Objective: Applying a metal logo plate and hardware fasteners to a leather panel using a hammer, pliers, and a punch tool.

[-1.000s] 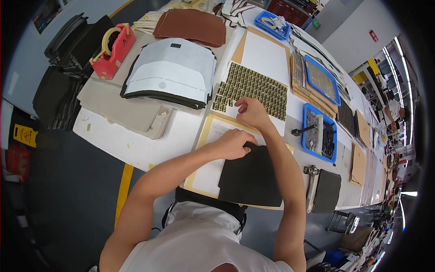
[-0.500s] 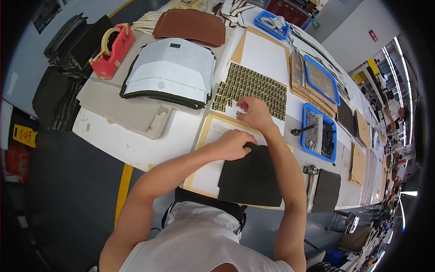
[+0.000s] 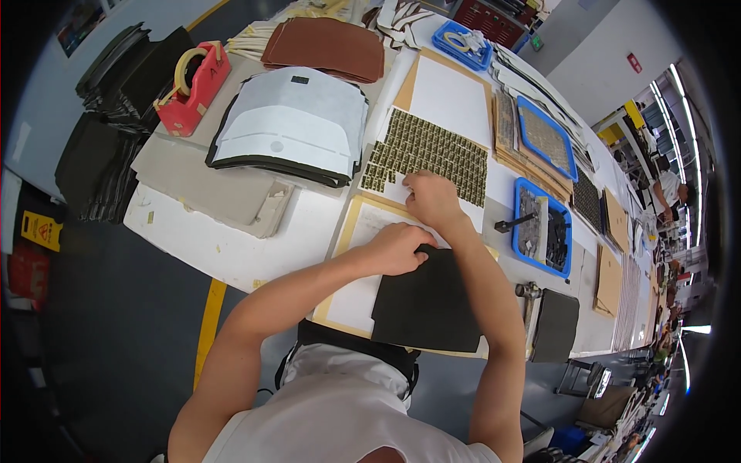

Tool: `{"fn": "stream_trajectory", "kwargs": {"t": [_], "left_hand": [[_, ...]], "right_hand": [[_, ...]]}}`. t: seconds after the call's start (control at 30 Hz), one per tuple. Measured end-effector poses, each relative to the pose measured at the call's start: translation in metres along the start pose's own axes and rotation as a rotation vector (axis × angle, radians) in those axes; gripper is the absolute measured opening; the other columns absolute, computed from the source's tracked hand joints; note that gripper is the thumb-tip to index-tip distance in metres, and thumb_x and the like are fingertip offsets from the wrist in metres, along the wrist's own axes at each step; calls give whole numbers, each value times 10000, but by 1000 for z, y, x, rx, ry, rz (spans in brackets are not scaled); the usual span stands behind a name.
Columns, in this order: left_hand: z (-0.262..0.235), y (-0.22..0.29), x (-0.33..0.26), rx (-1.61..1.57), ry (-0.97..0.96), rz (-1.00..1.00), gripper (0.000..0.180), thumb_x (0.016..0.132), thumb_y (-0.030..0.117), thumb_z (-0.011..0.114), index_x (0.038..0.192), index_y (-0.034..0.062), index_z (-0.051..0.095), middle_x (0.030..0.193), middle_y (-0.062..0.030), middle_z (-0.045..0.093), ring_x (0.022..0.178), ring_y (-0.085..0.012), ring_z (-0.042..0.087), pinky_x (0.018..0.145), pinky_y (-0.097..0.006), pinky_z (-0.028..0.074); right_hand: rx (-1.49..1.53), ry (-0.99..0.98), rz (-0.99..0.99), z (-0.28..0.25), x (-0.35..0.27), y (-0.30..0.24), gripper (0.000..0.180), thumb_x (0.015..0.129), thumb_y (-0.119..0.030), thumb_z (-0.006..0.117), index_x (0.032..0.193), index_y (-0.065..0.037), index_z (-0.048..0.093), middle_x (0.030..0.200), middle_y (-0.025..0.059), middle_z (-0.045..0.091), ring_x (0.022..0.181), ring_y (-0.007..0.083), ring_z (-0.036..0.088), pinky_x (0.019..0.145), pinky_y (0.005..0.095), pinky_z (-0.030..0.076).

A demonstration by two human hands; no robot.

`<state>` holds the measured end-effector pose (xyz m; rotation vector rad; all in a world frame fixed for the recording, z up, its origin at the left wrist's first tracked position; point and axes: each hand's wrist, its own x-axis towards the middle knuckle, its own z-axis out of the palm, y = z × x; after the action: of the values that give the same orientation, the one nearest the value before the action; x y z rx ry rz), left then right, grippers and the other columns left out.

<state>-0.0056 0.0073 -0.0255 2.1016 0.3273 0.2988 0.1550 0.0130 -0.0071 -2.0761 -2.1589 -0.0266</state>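
Little has shifted: our left hand still presses closed on the dark sheet; right hand, fingers curled, picks at the tile grid just ahead, next needing one piece pinched free

Your left hand curls over the top edge of the flat black rectangular panel, so you cannot tell whether its fingers grip or only press. Your right hand covers the near edge of the sheet of small olive-gold tags, hiding its fingertips. The contents of the blue plastic tray are too small to identify.
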Motion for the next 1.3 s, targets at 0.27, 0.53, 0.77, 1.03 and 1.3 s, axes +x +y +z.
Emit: {"fn": "stream_trajectory", "kwargs": {"t": [0.27,0.53,0.77,1.03,1.3], "left_hand": [[-2,1,-3,57,12,-8,280,835,120,677,1101,60,744,1037,-173,734,1015,-380,680,922,-478,532],[1,-3,-1,34,-4,1,276,874,144,699,1139,70,728,1031,-165,715,997,-382,668,894,-479,521],[1,0,-1,59,-5,-16,282,847,130,680,1118,81,738,1059,-162,724,1024,-363,679,925,-476,530],[-6,-2,-1,-50,-38,-23,303,830,73,719,1132,59,748,1012,-186,744,977,-388,697,909,-457,543],[-31,5,0,-110,-210,-91,331,839,72,739,1169,53,732,1080,-171,743,1007,-352,692,898,-420,528]], "right_hand": [[1336,188,435,-95,12,10,209,872,-75,746,1056,-8,675,904,73,741,776,165,723,661,258,574],[473,-53,457,-19,-38,35,200,829,-136,736,966,9,747,784,113,745,725,211,730,707,338,584],[528,95,464,-21,-41,47,197,814,-192,750,911,-21,765,792,142,747,724,298,732,710,393,580],[342,-15,525,-2,-20,28,321,736,-328,821,853,-32,774,784,126,746,737,299,733,731,399,581],[629,77,393,-4,-34,27,191,788,-124,797,939,-17,750,865,105,754,758,214,724,699,336,577]]}}
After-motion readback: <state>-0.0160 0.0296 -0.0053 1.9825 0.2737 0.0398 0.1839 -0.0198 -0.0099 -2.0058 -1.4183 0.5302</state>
